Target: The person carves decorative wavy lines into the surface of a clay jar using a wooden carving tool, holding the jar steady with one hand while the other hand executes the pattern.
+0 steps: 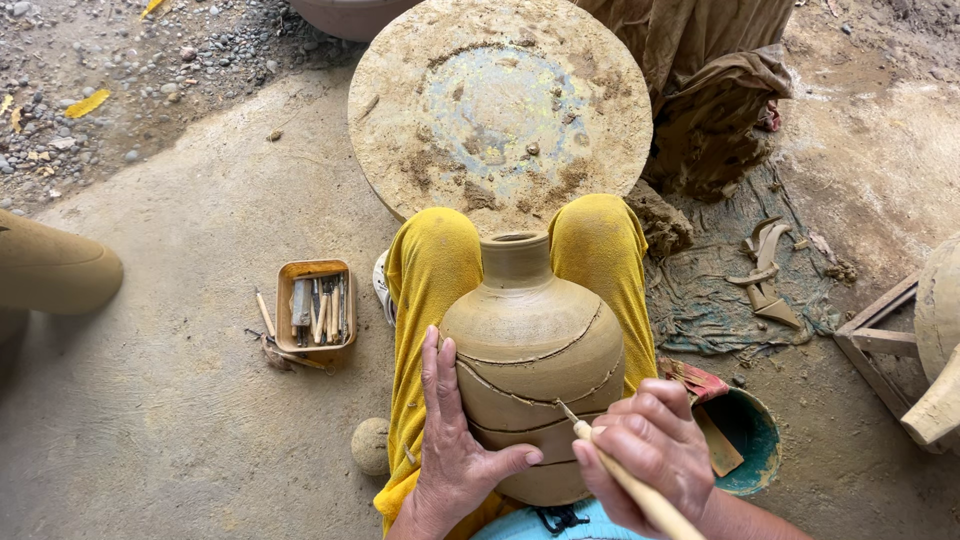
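Note:
An unfired tan clay pot (530, 340) rests between my knees, which are covered by yellow trousers (432, 270). Curved grooves run across its belly. My left hand (450, 450) lies flat against the pot's left side, fingers pointing up, thumb spread toward the front. My right hand (650, 450) grips a thin wooden carving stick (620, 470), whose tip touches a groove on the pot's lower right.
A round clay-smeared wheel disc (500, 100) lies ahead of my knees. A small tray of wooden tools (316, 305) sits on the concrete floor at left. A teal bowl (750, 440) stands at right, with clay pieces (765, 270) on a cloth and a wooden frame (880, 340) beyond.

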